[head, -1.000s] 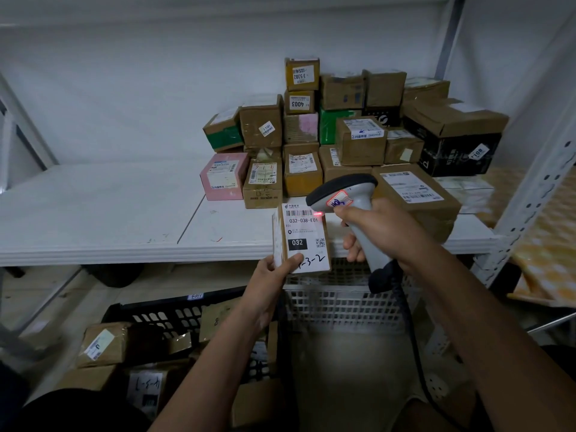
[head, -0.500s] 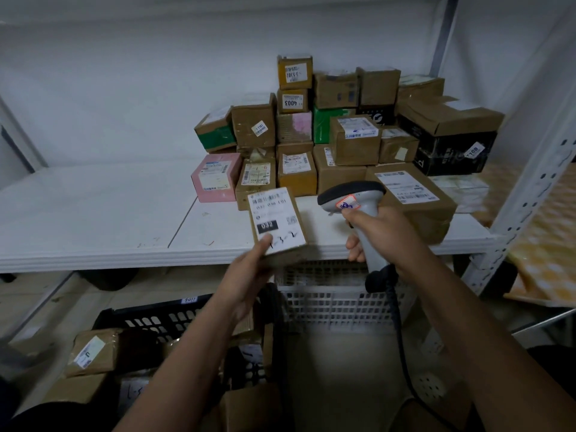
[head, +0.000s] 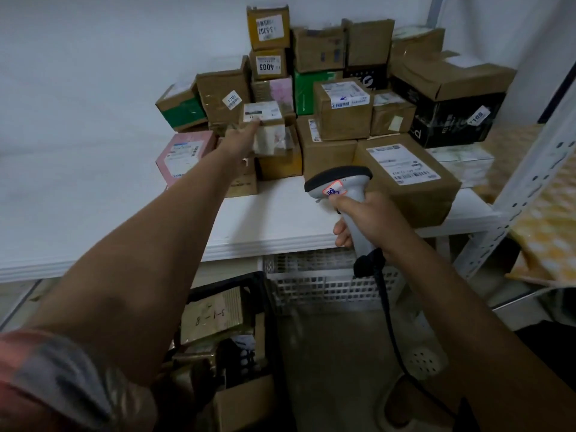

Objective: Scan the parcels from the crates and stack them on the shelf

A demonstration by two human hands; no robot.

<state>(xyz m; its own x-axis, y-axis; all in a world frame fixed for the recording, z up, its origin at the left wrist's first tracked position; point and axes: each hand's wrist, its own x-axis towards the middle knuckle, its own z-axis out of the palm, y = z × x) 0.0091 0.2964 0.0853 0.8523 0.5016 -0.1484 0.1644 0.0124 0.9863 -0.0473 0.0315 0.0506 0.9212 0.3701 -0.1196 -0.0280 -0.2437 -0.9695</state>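
My left hand (head: 241, 137) is stretched out over the white shelf (head: 93, 194) and grips a small brown parcel with a white label (head: 263, 112), blurred, on top of the stacked parcels (head: 339, 110) at the shelf's back right. My right hand (head: 369, 221) is closed around the grey barcode scanner (head: 338, 182) above the shelf's front edge, its head pointing left. Below the shelf, a black crate (head: 230, 282) holds more parcels, one marked 3-1-8 (head: 212, 316).
A white lattice crate (head: 327, 275) stands under the shelf beside the black one. The scanner's black cable (head: 389, 322) hangs down to the right. A perforated white shelf post (head: 523, 182) rises at the right. A large black box (head: 452, 116) sits at the pile's right end.
My left hand has carried the labelled parcel from in front of the scanner up and forward onto the stack. The scanner hand has stayed near the shelf edge, and the view has moved closer.
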